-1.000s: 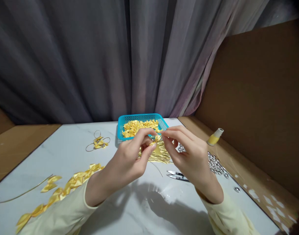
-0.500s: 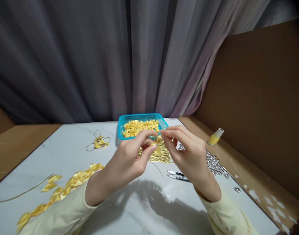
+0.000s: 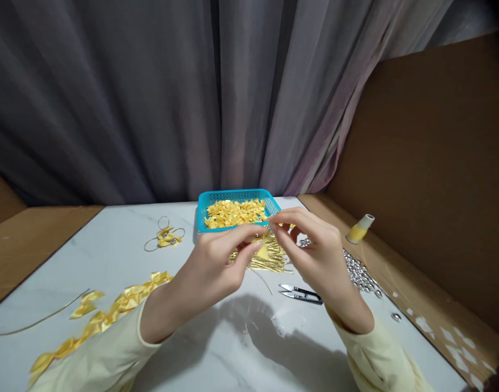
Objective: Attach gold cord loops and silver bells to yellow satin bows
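My left hand point(image 3: 228, 258) pinches a yellow satin ribbon bow point(image 3: 263, 250) between thumb and forefinger; a small shiny spot shows at its middle. Close beside it, my right hand point(image 3: 308, 239) has thumb and forefinger pressed together near the bow's upper end. Whatever lies in that pinch is too fine to make out. Under and behind the fingers lies a bundle of gold wires point(image 3: 279, 258). Thread snips point(image 3: 300, 294) rest on the table just below my right hand.
A blue basket point(image 3: 201, 215) of yellow bows point(image 3: 233, 212) stands at the back. Silver beads point(image 3: 357, 272) and a yellow thread spool point(image 3: 360, 228) are at right. At left are a string of bows point(image 3: 122, 302), a loose bow point(image 3: 87, 305) and wire loops with bows point(image 3: 166, 237).
My left forefinger has come down onto the bow. My right hand has shifted slightly, its lower fingers have moved, and more of the snips shows.
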### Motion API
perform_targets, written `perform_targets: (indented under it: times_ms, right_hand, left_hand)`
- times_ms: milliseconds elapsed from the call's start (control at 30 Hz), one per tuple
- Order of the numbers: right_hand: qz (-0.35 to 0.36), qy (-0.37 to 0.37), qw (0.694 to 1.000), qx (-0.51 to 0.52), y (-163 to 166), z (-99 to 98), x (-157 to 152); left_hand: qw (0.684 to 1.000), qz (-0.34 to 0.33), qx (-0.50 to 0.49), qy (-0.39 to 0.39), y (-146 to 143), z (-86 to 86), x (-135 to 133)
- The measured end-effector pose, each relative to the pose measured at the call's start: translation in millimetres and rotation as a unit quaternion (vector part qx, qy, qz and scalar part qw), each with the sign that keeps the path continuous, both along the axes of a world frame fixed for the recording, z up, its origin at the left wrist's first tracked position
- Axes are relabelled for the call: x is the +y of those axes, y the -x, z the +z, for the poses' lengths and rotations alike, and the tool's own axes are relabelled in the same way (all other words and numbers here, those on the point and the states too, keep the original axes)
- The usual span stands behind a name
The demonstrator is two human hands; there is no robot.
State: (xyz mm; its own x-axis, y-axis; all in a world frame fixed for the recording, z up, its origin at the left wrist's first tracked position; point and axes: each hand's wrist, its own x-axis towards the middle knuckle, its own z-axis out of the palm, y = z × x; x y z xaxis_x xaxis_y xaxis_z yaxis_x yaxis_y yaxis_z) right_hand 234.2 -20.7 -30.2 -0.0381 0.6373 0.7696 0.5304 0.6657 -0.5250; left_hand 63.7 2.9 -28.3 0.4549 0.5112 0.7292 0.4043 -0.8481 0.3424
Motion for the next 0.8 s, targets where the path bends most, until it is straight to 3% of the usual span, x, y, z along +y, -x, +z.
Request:
perform_targets:
  times_ms: [600,800]
  right_hand:
    - [0.032,0.09,0.995,-0.029,-10,4.9,3]
    - [-0.004,0.032,0.997,-0.072,-9,5.5,-8]
  left_hand:
    - [1.0,-0.021,-0.003,-0.006,0,1.9,-1]
    - [1.0,-0.007,-0.023,0.01,-1,1.3,3]
